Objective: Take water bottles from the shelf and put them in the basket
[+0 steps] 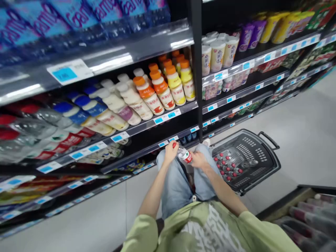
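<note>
Above my knees, a clear water bottle [185,154] with a red and white label lies slantwise between my two hands. My left hand [171,151] is closed around its red-capped end, with a bit of red showing at the fingers. The lower end is wrapped by my right hand [198,160], just past the label. To the right of my leg, a dark grey shopping basket [267,164] rests on the floor. Inside it stand several red-capped bottles [228,166], and a clear bottle lies near them.
Shelves line the front and left, with bottled drinks [160,91], red-capped water bottles [34,129] and price tags along their edges. White cups [217,52] stand farther right. A crate of bottles [309,220] is at the lower right. Pale floor [309,115] extends right of the basket.
</note>
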A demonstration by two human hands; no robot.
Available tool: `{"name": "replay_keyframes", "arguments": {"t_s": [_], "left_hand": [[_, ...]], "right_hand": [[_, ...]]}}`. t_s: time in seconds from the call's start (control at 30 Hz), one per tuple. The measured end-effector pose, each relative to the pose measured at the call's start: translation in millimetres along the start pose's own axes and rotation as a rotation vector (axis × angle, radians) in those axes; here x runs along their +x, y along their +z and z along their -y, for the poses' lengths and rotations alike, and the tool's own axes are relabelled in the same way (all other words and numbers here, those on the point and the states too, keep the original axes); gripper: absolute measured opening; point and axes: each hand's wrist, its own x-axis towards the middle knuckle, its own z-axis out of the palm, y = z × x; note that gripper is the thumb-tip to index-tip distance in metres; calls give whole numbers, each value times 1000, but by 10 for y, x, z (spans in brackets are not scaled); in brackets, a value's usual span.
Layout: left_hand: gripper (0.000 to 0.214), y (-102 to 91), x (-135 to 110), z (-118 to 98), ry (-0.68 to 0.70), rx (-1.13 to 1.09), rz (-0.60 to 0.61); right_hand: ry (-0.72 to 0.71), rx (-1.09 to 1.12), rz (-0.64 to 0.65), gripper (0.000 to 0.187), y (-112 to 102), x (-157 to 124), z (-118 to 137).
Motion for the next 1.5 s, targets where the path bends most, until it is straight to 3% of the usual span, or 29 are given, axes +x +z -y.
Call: {"name": "replay_keyframes", "arguments": {"t_s": [0.07,0.17,0.23,0.33,0.5,0.8,1.03,1.23,1.5], "left_hand": [[18,23,46,-32,-15,-31,15],[17,38,123,-30,-30,-92,44],[19,55,173,-7,-35,-123,73],[20,95,225,40,-26,-134,83],[25,186,193,83,-55,-71,-50],[22,222,145,91,-139,-124,-148],[24,228,170,101,-170,-247,-218],[34,256,172,83,-168,-210,-201],[29,233,150,7,-175,-198,-177]], "right_hand": [[-17,11,39,62,-21,-13,-39],[-27,62,67,94,-60,-20,-95],[-28,92,59,103,-76,-30,-122],[-14,109,13,89,-64,-39,-130],[7,-23,-46,72,42,4,-87],[-37,-22,-121,79,191,31,-151],[3,68,-181,72,117,21,-241],[2,19,-127,61,93,-6,-207],[7,4,-131,72,136,-35,-182]]}}
